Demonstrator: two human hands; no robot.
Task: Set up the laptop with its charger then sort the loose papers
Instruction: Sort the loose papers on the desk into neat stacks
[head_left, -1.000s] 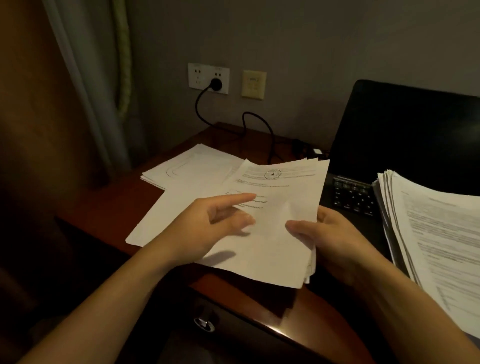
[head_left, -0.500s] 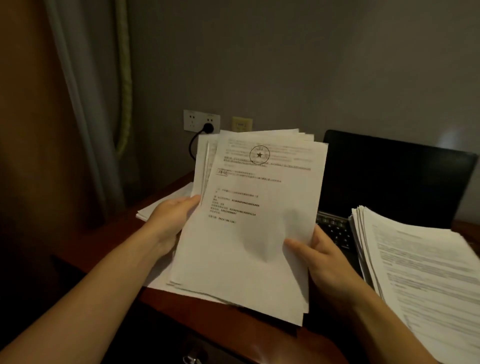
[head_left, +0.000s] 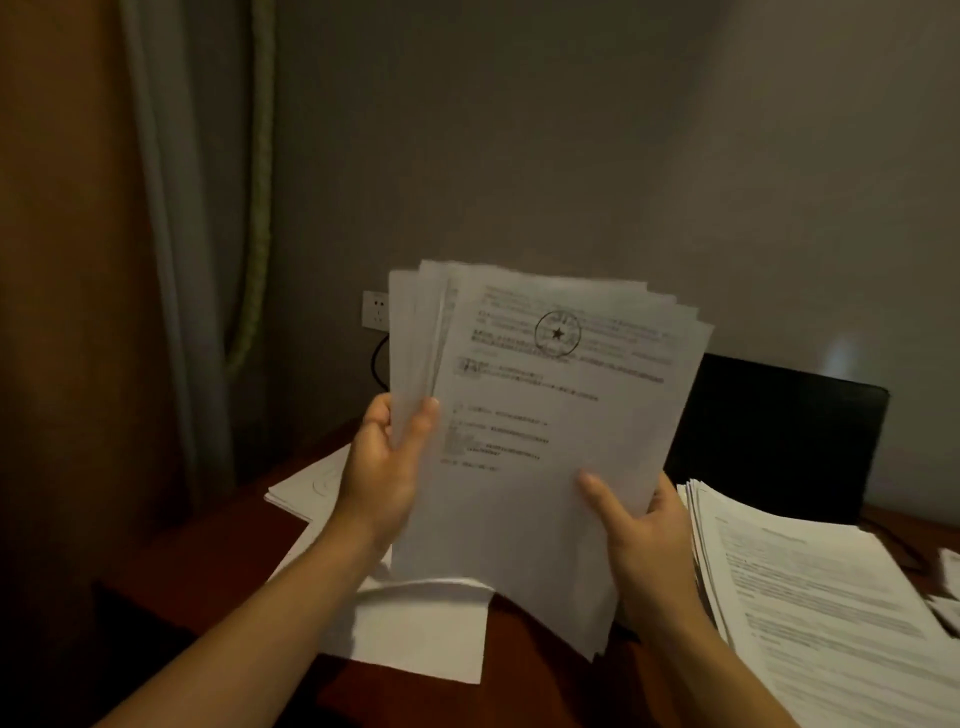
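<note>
I hold a sheaf of printed papers (head_left: 530, 467) upright in front of me; its top sheet bears a round star stamp. My left hand (head_left: 384, 467) grips the sheaf's left edge, thumb in front. My right hand (head_left: 639, 530) grips the lower right edge, thumb on the front sheet. Behind the sheaf the open black laptop (head_left: 779, 436) stands on the wooden desk (head_left: 218, 561), its keyboard hidden. A black charger cable (head_left: 378, 364) runs down from the wall socket (head_left: 375, 309), mostly hidden by the papers.
A thick stack of printed pages (head_left: 831, 613) lies at the right, over the laptop's front. Loose white sheets (head_left: 415, 634) lie on the desk under my hands, with more at the back left (head_left: 311, 483). A curtain (head_left: 176, 249) hangs at the left.
The sheaf lay on the desk under my hands; both hands have lifted it upright to chest height and the view has tilted up.
</note>
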